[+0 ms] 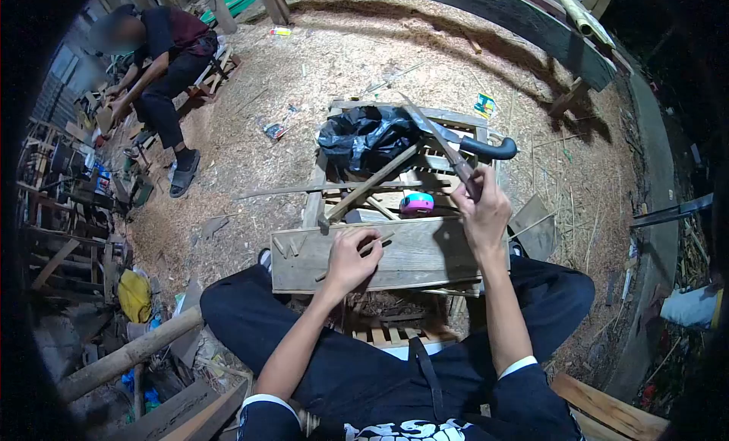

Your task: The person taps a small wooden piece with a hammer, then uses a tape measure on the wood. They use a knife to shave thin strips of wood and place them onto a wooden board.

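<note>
My left hand [353, 256] rests on a wooden plank [425, 252] across my lap, its fingers closed around a thin wooden stick [324, 275]. My right hand [486, 213] is raised over the plank's right side. It grips a knife [444, 141] whose long blade points up and away to the left. Behind it, a tool with a curved black handle [490, 148] lies on the slatted wooden frame [313, 205]. A black plastic bag [368, 137] and a pink and turquoise tape measure [416, 204] sit there too. Small wood pieces [286, 247] lie at the plank's left end.
Wood shavings cover the ground [250, 152]. At the upper left another person [163, 69] sits bent over wood pieces. A heavy beam [524, 23] spans the upper right. Scrap wood and a yellow sack [135, 295] lie at the left. A round pole [133, 354] stands beside my left leg.
</note>
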{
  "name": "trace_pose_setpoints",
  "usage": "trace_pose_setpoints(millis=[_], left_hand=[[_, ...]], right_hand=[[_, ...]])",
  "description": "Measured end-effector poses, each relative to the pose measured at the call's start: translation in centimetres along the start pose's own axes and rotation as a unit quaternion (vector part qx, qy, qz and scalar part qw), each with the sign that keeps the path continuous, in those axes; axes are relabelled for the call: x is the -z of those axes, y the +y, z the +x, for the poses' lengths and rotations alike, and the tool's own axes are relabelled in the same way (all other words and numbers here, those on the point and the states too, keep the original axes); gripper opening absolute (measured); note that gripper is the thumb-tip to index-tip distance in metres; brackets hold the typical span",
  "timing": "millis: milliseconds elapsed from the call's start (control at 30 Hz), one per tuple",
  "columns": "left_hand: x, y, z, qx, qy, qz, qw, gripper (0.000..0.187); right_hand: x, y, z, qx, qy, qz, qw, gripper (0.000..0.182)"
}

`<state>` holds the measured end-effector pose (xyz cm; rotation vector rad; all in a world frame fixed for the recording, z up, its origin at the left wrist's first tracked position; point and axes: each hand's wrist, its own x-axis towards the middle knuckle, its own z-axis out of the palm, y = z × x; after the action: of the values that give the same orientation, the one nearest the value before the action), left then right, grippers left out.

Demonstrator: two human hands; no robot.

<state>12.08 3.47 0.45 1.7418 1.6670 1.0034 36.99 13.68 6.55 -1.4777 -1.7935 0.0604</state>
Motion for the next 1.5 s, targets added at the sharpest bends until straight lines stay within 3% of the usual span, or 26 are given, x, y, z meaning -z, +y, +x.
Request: trace_pose_setpoints(millis=[100, 167, 367, 533, 633, 767, 833, 867, 1000, 1500], left_hand=[[-0.1, 0.5, 0.2, 0.004, -0.011, -0.014, 1.0, 0.02], [-0.8, 0.4, 0.1, -0.005, 0.001, -0.047, 0.999, 0.02], [-2.7, 3.3, 1.1, -0.089, -0.038, -0.024, 0.995, 0.019], [-8.7, 7.4, 3.8, -0.175, -0.074, -0.023, 0.981, 0.017], [-13.3, 9.9, 5.6, -0.221, -0.075, -0.044, 0.971, 0.016], [-18.1, 12.0, 7.2, -0.209, -0.144, -0.021, 0.967, 0.018], [-19.7, 12.6, 7.8, -0.249, -0.101, -0.002, 0.963, 0.018], [-20.2, 12.7, 7.8, -0.227, -0.109, -0.004, 0.968, 0.016], [-20.1, 12.8, 7.6, -0.257, -0.058, 0.06, 0.963, 0.012], [-20.3, 12.6, 8.7, -0.169, -0.093, 0.042, 0.98, 0.018]], right_hand=[[1.2, -1.3, -2.1, -0.031, 0.037, 0.021, 0.999, 0.027], [2.7, -2.2, -4.0, -0.15, 0.002, 0.064, 0.987, 0.026], [6.7, -4.1, -10.0, -0.226, 0.094, 0.144, 0.959, 0.032], [9.8, -3.0, -12.8, -0.325, 0.115, 0.18, 0.921, 0.033], [11.0, -1.0, -15.0, -0.313, 0.153, 0.162, 0.923, 0.028], [13.2, 0.7, -16.8, -0.366, 0.174, 0.153, 0.901, 0.027], [13.3, 1.6, -17.4, -0.368, 0.201, 0.148, 0.896, 0.026], [13.4, 2.0, -17.8, -0.392, 0.187, 0.161, 0.886, 0.028], [13.7, 1.6, -17.8, -0.427, 0.163, 0.195, 0.868, 0.028], [14.7, -0.4, -16.3, -0.442, 0.102, 0.187, 0.872, 0.033]])
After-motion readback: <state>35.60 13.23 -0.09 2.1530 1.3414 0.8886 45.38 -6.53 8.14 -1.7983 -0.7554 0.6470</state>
